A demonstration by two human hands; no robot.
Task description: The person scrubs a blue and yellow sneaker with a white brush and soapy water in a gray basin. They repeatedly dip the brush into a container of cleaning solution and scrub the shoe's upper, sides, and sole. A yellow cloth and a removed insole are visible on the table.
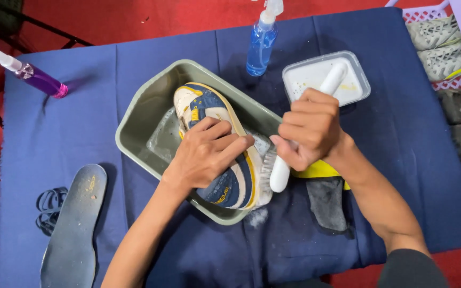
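You have one view only, from the camera on your head, looking steeply down and close over the blue cloth [380, 160]; your forearms enter from the near edge, red floor [134, 18] along the far side

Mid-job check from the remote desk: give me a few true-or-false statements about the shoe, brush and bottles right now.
1. The left hand holds the sneaker in the green basin. True.
2. The right hand grips a sponge. False: a white brush.
3. The insole lies inside the basin. False: it lies on the blue cloth.
4. The purple bottle lies on its side. True.
5. The blue spray bottle stands beyond the basin. True.
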